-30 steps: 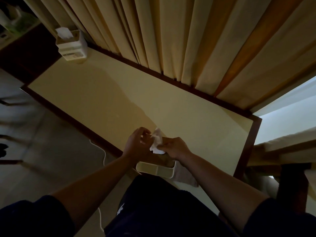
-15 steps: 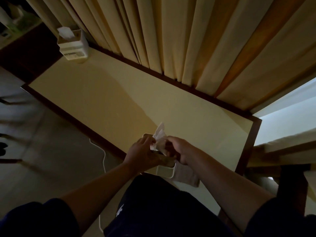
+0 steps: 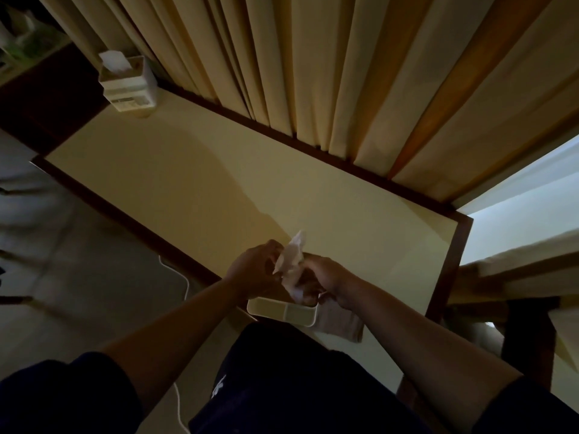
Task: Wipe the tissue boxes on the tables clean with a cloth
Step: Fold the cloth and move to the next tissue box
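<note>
A cream tissue box [image 3: 283,312] stands at the near edge of the long cream table [image 3: 194,183], partly hidden under my hands. Above it a white tissue [image 3: 291,261] sticks up between both hands. My left hand [image 3: 253,270] pinches its left side and my right hand [image 3: 322,277] grips its lower part with curled fingers. A grey-brown cloth [image 3: 340,321] lies flat on the table just right of the box. A second white tissue box [image 3: 127,83], with a tissue poking out of its top, stands at the table's far left corner.
Beige curtains [image 3: 313,73] hang along the table's far edge. A dark wooden rim frames the tabletop. A white cable [image 3: 185,280] hangs off the near edge toward the floor. Wooden furniture [image 3: 517,283] stands to the right, and a dark shelf [image 3: 37,98] at far left.
Both hands have stayed over the near box, working the tissue; it now stands taller between them. The right hand has dropped a little toward the box.
</note>
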`<state>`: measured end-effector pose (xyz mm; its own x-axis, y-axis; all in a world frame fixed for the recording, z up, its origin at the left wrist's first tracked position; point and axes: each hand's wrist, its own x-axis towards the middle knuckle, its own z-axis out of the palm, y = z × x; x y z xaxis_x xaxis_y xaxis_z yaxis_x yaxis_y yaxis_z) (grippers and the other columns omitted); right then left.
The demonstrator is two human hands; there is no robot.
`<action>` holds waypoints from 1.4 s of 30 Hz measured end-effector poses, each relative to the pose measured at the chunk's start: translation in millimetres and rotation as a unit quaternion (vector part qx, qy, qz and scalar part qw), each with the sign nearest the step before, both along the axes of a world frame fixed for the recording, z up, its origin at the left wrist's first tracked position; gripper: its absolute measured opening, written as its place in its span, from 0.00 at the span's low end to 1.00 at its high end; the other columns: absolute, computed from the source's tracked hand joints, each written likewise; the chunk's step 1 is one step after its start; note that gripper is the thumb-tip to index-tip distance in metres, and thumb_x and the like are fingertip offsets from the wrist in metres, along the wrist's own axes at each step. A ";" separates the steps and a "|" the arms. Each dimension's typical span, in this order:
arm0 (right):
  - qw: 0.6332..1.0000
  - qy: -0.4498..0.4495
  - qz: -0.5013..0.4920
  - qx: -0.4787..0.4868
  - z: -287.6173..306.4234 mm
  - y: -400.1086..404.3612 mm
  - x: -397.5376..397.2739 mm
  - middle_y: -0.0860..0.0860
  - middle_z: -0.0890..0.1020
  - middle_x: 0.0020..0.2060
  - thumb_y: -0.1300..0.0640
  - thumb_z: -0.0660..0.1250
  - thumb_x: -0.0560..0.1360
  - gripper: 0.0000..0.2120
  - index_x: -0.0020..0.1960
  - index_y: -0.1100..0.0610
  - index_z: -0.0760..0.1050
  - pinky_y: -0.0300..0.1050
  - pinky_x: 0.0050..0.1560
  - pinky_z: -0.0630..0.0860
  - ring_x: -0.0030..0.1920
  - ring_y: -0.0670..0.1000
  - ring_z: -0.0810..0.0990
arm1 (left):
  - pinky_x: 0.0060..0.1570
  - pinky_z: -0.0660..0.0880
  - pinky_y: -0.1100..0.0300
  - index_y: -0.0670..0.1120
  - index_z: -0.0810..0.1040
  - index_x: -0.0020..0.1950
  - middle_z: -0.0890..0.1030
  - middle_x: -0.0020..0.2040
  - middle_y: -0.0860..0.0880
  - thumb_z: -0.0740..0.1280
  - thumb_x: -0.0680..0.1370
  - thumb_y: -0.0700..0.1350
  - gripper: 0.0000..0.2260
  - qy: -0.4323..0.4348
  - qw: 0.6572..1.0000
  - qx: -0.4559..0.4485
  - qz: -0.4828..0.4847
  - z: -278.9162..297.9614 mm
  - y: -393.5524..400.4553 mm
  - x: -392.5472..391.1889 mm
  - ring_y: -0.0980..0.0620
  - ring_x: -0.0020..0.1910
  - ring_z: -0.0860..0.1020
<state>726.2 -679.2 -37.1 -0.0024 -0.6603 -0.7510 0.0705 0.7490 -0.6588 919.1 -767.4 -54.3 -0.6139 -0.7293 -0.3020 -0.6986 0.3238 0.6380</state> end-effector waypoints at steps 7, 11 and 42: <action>0.979 -0.184 -0.082 0.019 -7.3 -0.7 -6.7 0.62 0.82 0.51 0.68 0.53 0.79 0.24 0.69 0.55 0.78 0.40 0.27 0.66 0.31 0.52 0.81 | 0.41 0.77 0.64 0.48 0.77 0.63 0.79 0.56 0.51 0.71 0.78 0.46 0.13 0.071 0.993 -0.004 0.093 -5.5 13.8 14.6 0.54 0.47 0.81; 0.983 -0.158 -0.092 0.026 -15.2 -3.1 -1.7 0.57 0.79 0.38 0.68 0.56 0.79 0.24 0.70 0.52 0.76 0.39 0.26 0.65 0.28 0.51 0.79 | 0.47 0.81 0.55 0.54 0.70 0.70 0.76 0.59 0.55 0.74 0.67 0.69 0.37 -0.005 1.000 0.006 0.017 -4.6 18.2 17.9 0.55 0.50 0.80; 0.834 0.458 0.274 -0.143 -22.9 -11.9 1.8 0.53 0.87 0.51 0.29 0.69 0.74 0.28 0.57 0.51 0.85 0.47 0.47 0.78 0.51 0.56 0.85 | 0.58 0.67 0.52 0.50 0.76 0.68 0.75 0.63 0.47 0.66 0.79 0.58 0.21 -0.237 0.924 -0.129 -0.273 5.0 -31.9 -26.1 0.45 0.63 0.74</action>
